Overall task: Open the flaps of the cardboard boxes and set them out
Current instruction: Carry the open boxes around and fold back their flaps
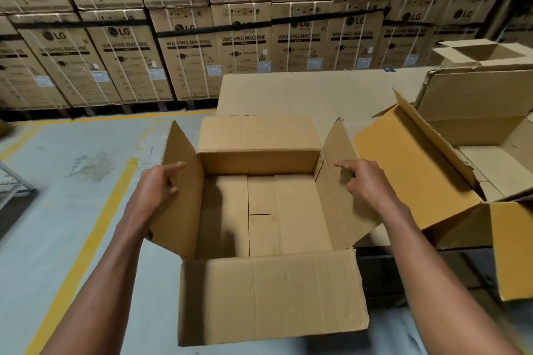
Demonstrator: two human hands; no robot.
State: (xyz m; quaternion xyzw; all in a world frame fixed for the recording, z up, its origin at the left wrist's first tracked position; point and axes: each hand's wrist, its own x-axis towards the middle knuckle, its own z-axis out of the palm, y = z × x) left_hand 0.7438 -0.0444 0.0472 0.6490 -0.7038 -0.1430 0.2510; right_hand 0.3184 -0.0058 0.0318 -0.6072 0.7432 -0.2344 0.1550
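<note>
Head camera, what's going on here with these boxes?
A person is opening up a box in a warehouse. All four of its flaps stand open and nothing shows inside. The left hand is against the outside of the left flap; the right hand is over the right flap, fingers loosely curled, holding nothing. More opened boxes sit to the right, and stacked washing machine cartons line the back.

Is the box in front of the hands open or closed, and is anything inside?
Open and empty. All four flaps of the box stand folded outward, and only its bare cardboard bottom shows inside.
</note>
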